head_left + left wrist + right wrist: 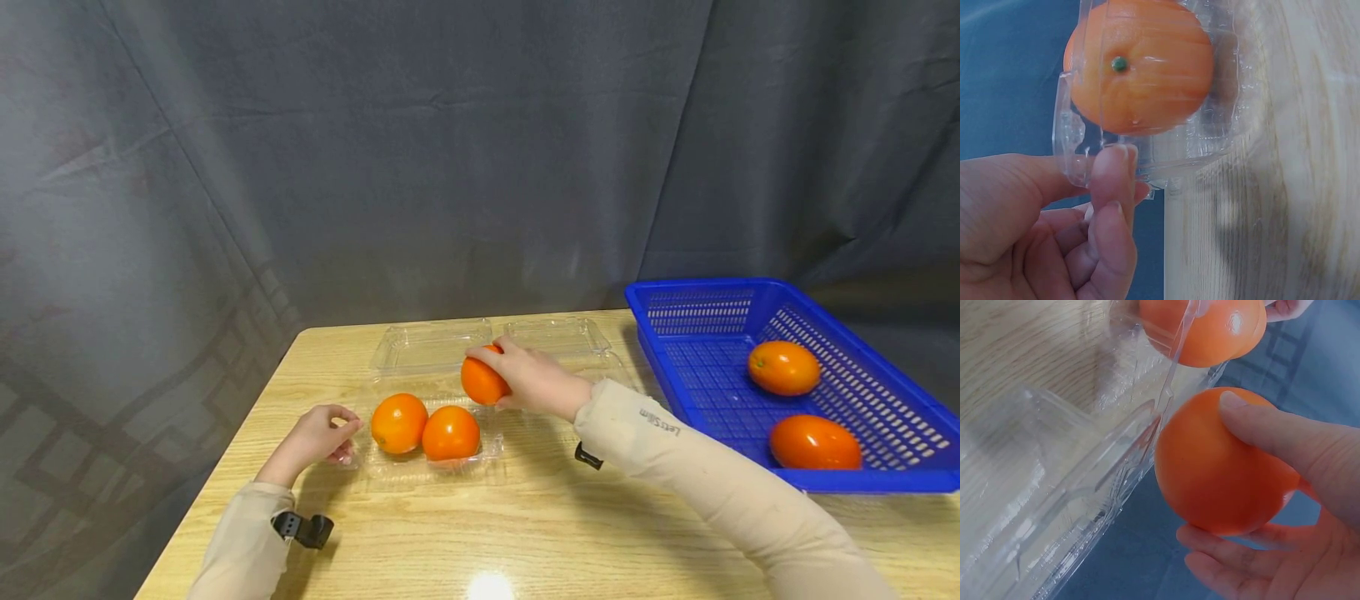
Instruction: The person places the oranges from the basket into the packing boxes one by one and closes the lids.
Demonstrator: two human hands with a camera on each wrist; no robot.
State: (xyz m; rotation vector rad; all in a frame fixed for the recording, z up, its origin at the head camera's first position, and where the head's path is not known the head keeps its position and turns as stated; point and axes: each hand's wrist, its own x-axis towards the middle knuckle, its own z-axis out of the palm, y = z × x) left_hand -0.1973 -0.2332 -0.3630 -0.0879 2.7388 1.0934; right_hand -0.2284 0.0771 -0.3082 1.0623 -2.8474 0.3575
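My right hand (538,380) grips an orange (482,383), thumb on one side and fingers on the other, above the right side of a clear plastic clamshell container (491,448). Two oranges (399,423) sit side by side in that container, in its left and middle part. At the container's left edge, my left hand (318,435) pinches the thin plastic rim (1075,164) between thumb and fingers. The green stem button (1119,64) of the leftmost orange shows through the clear wall in the left wrist view.
A second clear container (558,337) lies open to the right, beside the first one's raised lid (431,343). A blue slotted basket (656,358) at the right holds two more oranges (784,367). Behind the wooden table (420,542) hangs a dark grey curtain (450,167).
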